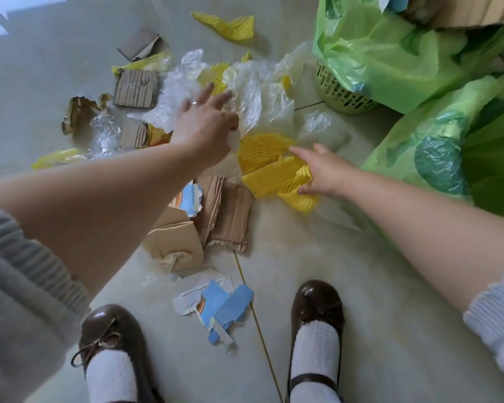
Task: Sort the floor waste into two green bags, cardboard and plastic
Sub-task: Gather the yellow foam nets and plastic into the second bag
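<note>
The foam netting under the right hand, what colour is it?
Yellow, with a ribbed mesh pattern; the head view shows the foam netting under the right hand.

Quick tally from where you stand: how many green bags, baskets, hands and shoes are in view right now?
Green bags: 2, upper and lower
Baskets: 1, under the upper bag
Hands: 2, left hand and right hand
Shoes: 2, left and right
Total: 7
</note>
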A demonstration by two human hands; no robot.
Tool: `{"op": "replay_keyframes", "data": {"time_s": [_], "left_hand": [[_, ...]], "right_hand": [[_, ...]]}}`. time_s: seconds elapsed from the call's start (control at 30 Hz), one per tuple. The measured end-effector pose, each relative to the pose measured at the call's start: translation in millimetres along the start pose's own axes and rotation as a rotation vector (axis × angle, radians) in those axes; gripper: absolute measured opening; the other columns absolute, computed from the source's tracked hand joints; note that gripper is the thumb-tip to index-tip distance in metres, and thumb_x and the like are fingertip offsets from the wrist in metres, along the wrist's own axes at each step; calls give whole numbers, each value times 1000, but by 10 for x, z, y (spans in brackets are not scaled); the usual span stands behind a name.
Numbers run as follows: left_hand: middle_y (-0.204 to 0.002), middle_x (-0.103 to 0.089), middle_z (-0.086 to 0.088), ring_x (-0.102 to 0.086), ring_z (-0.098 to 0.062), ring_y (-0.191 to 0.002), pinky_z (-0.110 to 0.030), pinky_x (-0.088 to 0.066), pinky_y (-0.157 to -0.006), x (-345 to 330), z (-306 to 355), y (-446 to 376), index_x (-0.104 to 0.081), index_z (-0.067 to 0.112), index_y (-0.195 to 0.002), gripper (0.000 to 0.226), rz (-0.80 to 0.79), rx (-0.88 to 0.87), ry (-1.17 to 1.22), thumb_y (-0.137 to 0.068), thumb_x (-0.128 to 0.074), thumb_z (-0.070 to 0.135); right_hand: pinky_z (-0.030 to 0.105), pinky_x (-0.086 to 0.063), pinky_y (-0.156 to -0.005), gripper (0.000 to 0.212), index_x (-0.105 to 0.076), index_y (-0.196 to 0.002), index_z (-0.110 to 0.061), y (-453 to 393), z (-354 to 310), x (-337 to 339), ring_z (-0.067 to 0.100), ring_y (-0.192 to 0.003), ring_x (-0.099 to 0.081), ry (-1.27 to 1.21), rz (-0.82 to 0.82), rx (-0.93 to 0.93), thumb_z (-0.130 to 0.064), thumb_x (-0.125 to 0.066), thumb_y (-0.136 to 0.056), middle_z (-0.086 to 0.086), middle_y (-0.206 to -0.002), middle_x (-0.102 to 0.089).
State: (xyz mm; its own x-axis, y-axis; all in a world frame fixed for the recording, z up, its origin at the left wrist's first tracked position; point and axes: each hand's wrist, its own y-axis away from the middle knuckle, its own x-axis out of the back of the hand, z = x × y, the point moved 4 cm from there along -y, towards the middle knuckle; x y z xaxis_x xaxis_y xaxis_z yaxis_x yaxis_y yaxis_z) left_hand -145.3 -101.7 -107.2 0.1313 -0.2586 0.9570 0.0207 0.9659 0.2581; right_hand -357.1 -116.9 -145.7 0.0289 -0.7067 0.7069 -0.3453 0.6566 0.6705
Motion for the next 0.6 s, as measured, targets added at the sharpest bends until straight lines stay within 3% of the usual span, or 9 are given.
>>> {"op": "replay_keyframes", "data": {"time_s": [0.07,0.13,0.2,0.23,0.33,0.47,0.6], "left_hand": [[-157,-22,-1,-8,-30,-147,-62,-5,-112,-62,-118,-109,-59,25,-120,40,-58,116,13,-81,-61,15],[-151,-32,-4,-27,-33,-140,-61,-21,-111,-171,-223,-149,-59,23,-118,40,-122,165,92,-80,-61,13],[-142,-42,-5,-45,-32,-127,-49,-43,-98,-257,-266,-137,-60,19,-117,41,-160,149,119,-77,-64,13],[-139,-44,-6,-48,-32,-123,-45,-46,-92,-283,-269,-134,-60,18,-118,42,-157,143,120,-77,-65,13],[-131,-47,-10,-52,-36,-114,-40,-46,-85,-298,-218,-152,-60,16,-119,42,-146,160,121,-78,-64,11],[-117,-55,-14,-55,-35,-105,-36,-45,-77,-351,-62,-144,-61,13,-116,44,-225,125,67,-73,-73,18],[-103,-61,-15,-57,-34,-98,-36,-46,-75,-378,3,-70,-63,9,-104,32,-204,115,136,-73,-70,12]], "right_hand": [[38,-38,-107,82,-29,-144,-34,-8,44,-118,36,-134,-38,31,38,-10,-29,-75,-76,13,-157,-11],[38,-45,-96,59,-43,-132,-30,38,61,-210,38,-121,-49,47,131,2,-25,-70,-80,10,-152,-21],[38,-47,-85,43,-50,-122,-25,100,52,-276,40,-105,-56,54,194,27,-21,-65,-82,11,-140,-33],[38,-47,-81,38,-51,-118,-23,123,50,-293,40,-101,-56,56,202,34,-19,-63,-83,11,-132,-38],[38,-45,-78,33,-53,-115,-20,126,48,-282,38,-100,-57,70,190,51,-19,-62,-84,11,-117,-46],[38,-48,-77,31,-54,-109,-20,145,38,-263,35,-98,-58,48,188,86,-20,-65,-81,8,-112,-51],[36,-46,-73,26,-58,-101,-16,253,31,-243,33,-94,-58,-108,294,109,-18,-68,-77,8,-105,-56]]}}
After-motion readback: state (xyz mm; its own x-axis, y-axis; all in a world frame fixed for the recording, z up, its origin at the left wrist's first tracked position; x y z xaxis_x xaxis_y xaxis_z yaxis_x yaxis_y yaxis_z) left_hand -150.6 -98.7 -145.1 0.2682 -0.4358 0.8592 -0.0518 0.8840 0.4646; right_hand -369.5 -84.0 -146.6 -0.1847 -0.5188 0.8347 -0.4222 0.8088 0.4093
